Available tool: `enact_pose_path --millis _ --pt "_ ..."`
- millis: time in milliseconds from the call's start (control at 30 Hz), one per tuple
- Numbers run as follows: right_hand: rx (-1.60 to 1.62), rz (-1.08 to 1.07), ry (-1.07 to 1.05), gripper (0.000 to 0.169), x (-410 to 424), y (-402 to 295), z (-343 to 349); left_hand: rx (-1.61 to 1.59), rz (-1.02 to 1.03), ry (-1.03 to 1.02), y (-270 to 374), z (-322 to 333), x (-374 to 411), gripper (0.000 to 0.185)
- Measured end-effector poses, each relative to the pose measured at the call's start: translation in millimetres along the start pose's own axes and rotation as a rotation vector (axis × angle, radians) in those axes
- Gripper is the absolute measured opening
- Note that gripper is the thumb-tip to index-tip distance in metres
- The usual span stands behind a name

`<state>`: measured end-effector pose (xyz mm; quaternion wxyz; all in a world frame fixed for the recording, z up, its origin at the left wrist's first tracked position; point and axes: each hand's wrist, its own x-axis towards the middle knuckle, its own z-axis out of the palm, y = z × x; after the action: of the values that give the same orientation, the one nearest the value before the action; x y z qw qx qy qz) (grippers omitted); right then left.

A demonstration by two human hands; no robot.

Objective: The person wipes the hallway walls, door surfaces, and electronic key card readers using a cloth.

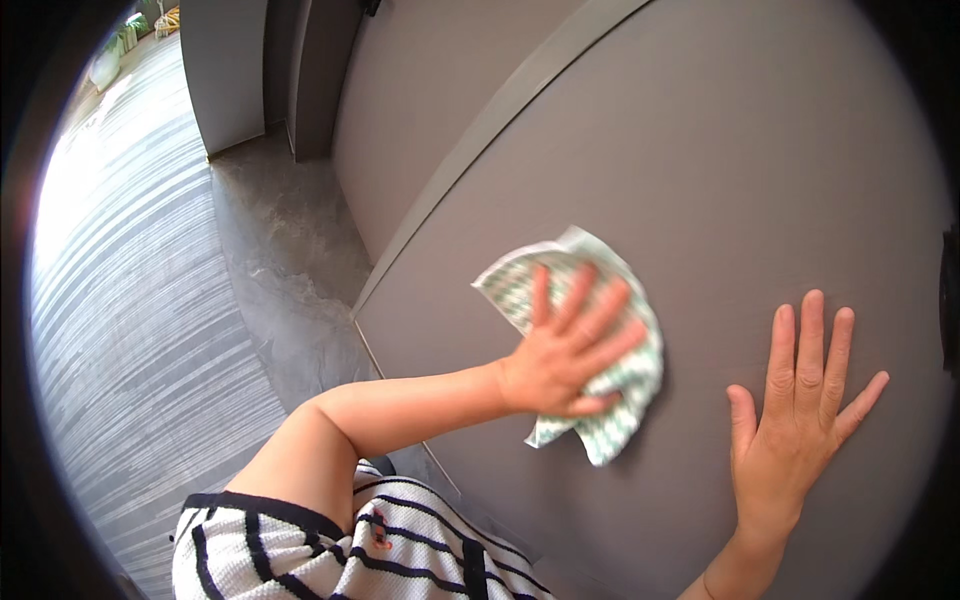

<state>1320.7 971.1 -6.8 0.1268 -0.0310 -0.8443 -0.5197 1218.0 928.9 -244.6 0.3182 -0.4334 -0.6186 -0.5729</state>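
A green-and-white patterned cloth (631, 379) lies against a smooth grey-brown panel (712, 187), which may be a door. My left hand (574, 345) presses on the cloth with its fingers spread; hand and cloth are blurred. Parts of the cloth fan out past the fingertips, and a loose lower corner hangs below the thumb. To the right, my right hand (799, 409) rests flat on the same panel, fingers apart, holding nothing.
A raised strip (480, 146) runs along the panel's edge. Beyond it are a grey wall section (225, 75) and a marbled stone floor patch (285, 300) bordering striped carpet (150, 300). A white pot (105, 69) stands far off. Something black (950, 300) sits at the right rim.
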Motion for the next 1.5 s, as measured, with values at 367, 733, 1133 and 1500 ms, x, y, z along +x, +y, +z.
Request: enact_pose_path --millis 367,733,1133,1500 --pt "0.092 -0.016 0.173 0.071 5.5 -3.2 7.5 -0.102 -0.943 0.191 -59.0 1.0 -117.7 0.084" --pt "0.106 -0.007 0.17 0.074 -86.6 26.5 24.2 0.033 0.11 -0.165 144.3 74.2 -65.5 0.08" --pt "0.022 0.251 0.189 0.072 -226.7 59.1 60.2 0.037 -0.472 0.224 115.4 67.4 -27.5 0.082" --pt "0.462 0.294 0.603 0.044 -255.9 66.3 58.7 0.033 0.263 -0.283 263.6 113.7 -67.7 0.076"
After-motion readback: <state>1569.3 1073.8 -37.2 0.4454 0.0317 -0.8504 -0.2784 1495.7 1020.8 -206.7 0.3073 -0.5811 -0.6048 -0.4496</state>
